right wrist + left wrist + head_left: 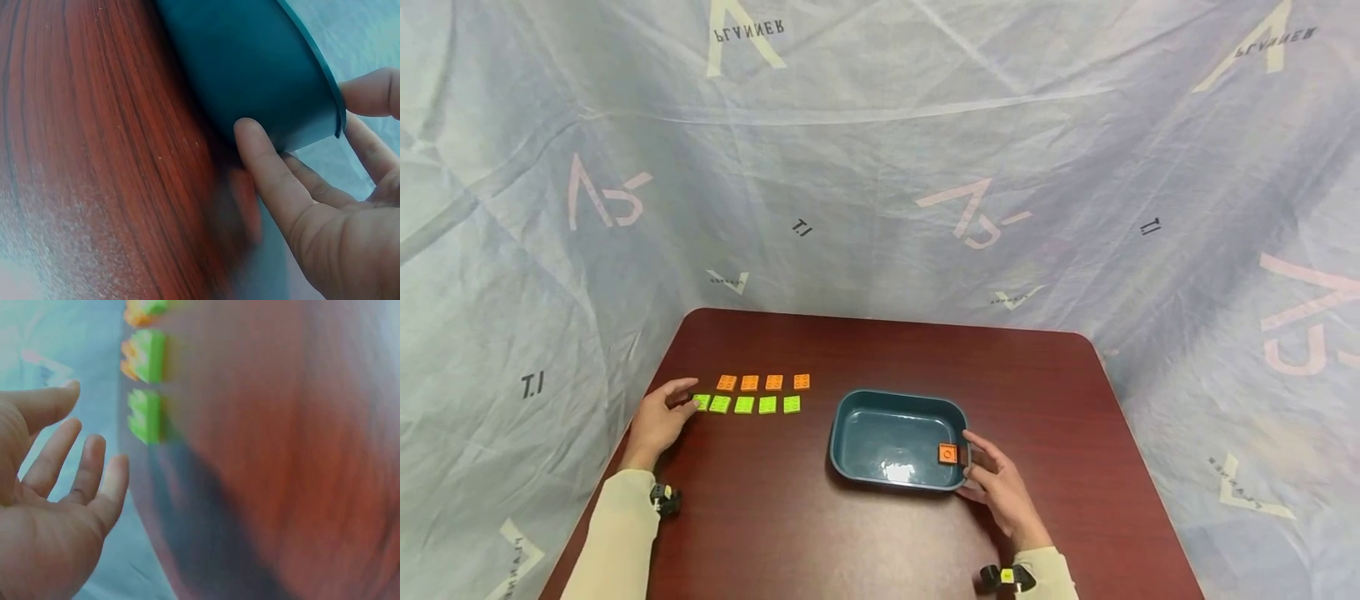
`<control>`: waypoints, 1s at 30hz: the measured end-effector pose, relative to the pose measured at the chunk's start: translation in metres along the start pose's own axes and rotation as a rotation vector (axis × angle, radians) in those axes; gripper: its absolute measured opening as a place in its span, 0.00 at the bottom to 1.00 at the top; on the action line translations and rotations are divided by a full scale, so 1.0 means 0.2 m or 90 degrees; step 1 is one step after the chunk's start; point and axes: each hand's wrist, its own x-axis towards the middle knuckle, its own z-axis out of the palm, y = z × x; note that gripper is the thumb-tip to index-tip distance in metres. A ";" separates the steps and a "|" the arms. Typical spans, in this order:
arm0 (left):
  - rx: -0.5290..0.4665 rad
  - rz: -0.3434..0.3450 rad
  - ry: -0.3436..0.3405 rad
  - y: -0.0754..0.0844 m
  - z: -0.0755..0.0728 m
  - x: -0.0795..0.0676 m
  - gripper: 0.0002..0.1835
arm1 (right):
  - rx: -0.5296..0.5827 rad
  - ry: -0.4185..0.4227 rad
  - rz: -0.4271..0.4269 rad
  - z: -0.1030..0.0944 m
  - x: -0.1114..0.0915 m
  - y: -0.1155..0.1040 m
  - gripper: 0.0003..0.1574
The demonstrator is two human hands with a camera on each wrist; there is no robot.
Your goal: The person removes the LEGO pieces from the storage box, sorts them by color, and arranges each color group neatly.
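Observation:
At the left, my left hand (658, 417) hovers beside the leftmost green toy brick (702, 402), which ends a row of several green bricks (744, 405). In the left wrist view the fingers (109, 487) are spread loosely and stay apart from the bricks, holding nothing. A dark teal rectangular tub (883, 396) stands right of the rows. My right hand (1003, 492) holds its right end, the thumb at the rim and fingertips (250, 131) against the outer wall. Inside, one orange brick (947, 453) lies near that end, showing its hollow underside.
Behind the green row is a row of several orange bricks (773, 382), studs up. The reddish-brown table (760, 525) has rounded far corners. Pale printed fabric (865, 208) hangs around its back and sides.

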 end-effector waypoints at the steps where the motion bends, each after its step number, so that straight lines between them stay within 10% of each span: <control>1: -0.005 0.004 0.005 0.03 0.00 -0.01 0.24 | -0.001 -0.002 0.001 0.00 0.00 0.00 0.44; 12: -0.068 0.106 -0.075 0.37 0.20 -0.08 0.20 | -0.014 -0.002 0.010 0.01 0.01 -0.01 0.44; 30: -0.154 0.136 -0.250 0.79 0.62 -0.16 0.22 | -0.011 -0.004 0.007 0.00 0.03 -0.01 0.43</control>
